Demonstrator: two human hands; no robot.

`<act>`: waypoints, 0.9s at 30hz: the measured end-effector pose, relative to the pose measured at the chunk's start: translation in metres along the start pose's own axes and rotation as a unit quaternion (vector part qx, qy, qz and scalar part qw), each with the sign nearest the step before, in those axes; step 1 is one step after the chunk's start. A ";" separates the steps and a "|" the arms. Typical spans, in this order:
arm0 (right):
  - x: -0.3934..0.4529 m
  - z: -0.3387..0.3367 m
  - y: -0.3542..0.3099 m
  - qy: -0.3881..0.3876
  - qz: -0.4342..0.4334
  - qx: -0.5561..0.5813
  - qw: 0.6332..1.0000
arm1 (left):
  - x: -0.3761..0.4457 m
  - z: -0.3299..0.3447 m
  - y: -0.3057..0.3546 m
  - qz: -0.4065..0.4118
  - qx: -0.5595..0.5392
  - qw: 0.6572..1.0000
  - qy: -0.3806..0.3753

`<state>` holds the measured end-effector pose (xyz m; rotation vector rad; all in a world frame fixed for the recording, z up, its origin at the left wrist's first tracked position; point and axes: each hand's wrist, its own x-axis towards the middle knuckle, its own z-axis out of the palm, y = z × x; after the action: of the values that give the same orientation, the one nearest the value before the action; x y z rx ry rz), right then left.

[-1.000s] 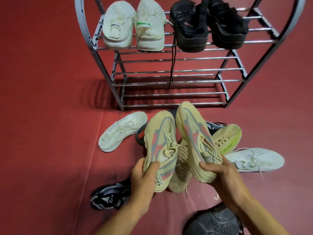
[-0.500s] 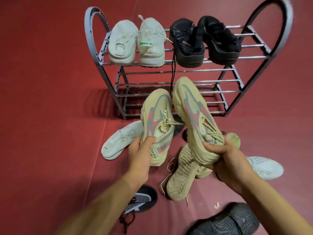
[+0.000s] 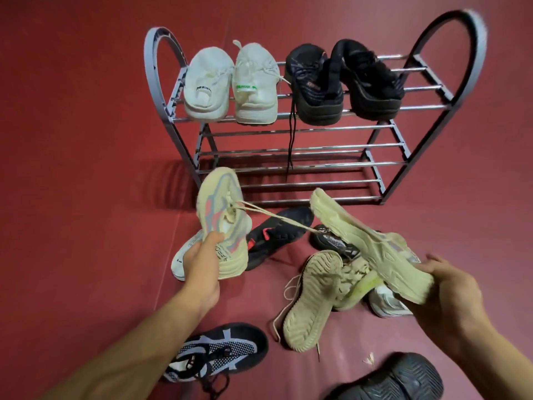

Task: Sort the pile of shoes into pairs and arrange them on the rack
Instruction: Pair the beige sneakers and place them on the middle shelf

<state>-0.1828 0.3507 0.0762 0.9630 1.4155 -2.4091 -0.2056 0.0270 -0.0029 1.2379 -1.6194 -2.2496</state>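
A person is sorting shoes on a red floor [image 3: 72, 197], working in front of a metal rack [image 3: 288, 145]. Nearest the camera, on the floor well short of the rack, a black-and-white patterned sneaker [image 3: 213, 353] and a dark grey shoe [image 3: 395, 379] are lying unsorted. Just beyond them, the left hand [image 3: 202, 264] is wrapping its grip around the heel of a beige sneaker [image 3: 222, 223], toe pointing up toward the rack, while the right hand [image 3: 450, 295] is gripping the heel of the matching beige sneaker [image 3: 372, 246], turned sole up. A lace [image 3: 277, 217] is running taut between the two shoes, apparently snagged. Beneath the hands, on the floor between the person and the rack, a tan sneaker [image 3: 311, 301] is resting sole up beside a yellow-green shoe [image 3: 363, 287]; a white shoe [image 3: 386, 304], a black sneaker with red marks [image 3: 277, 235], a second patterned sneaker [image 3: 331, 241] and another white shoe [image 3: 181, 258] are waiting too. On the rack's top shelf, a white pair [image 3: 230, 88] and a black pair [image 3: 343, 82] are already sitting side by side; the lower shelves are holding nothing. Judging by this, two pairs are done, a third is in hand, and several shoes are remaining to be matched.
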 end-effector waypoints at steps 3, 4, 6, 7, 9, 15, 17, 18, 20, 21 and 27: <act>-0.002 -0.013 -0.004 -0.016 0.017 0.024 0.999 | 0.013 0.005 0.017 -0.016 -0.041 0.999 0.011; 0.000 -0.014 -0.004 -0.033 0.022 0.017 0.999 | 0.016 0.008 0.022 -0.022 -0.049 0.999 0.002; 0.007 -0.003 -0.002 -0.083 0.029 -0.001 0.996 | 0.022 0.014 0.029 -0.028 -0.055 0.998 -0.025; 0.013 0.006 0.001 -0.108 0.032 -0.009 0.994 | 0.024 0.019 0.032 -0.030 -0.051 0.997 -0.040; 0.027 0.028 0.008 -0.139 0.025 -0.038 0.989 | 0.031 0.028 0.036 -0.026 -0.046 0.996 -0.077; 0.091 0.098 0.033 -0.151 -0.037 -0.095 0.983 | 0.069 0.061 0.047 0.027 -0.062 0.995 -0.071; 0.106 0.114 0.039 -0.145 -0.026 -0.084 0.985 | 0.083 0.068 0.053 0.028 -0.049 0.997 -0.060; 0.113 0.120 0.041 -0.143 -0.024 -0.078 0.986 | 0.092 0.070 0.056 0.028 -0.036 0.997 -0.055; 0.122 0.128 0.043 -0.135 -0.022 -0.079 0.987 | 0.102 0.071 0.060 0.027 0.001 0.999 -0.044; 0.126 0.131 0.044 -0.135 -0.021 -0.079 0.987 | 0.107 0.070 0.061 0.030 0.023 0.998 -0.046; 0.148 0.148 0.057 -0.128 -0.023 -0.086 0.988 | 0.123 0.068 0.067 0.045 0.142 0.987 -0.066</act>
<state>-0.3356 0.2203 -0.0062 0.5644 1.5323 -2.2955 -0.3556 -0.0144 -0.0083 1.0609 -2.0589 -2.1439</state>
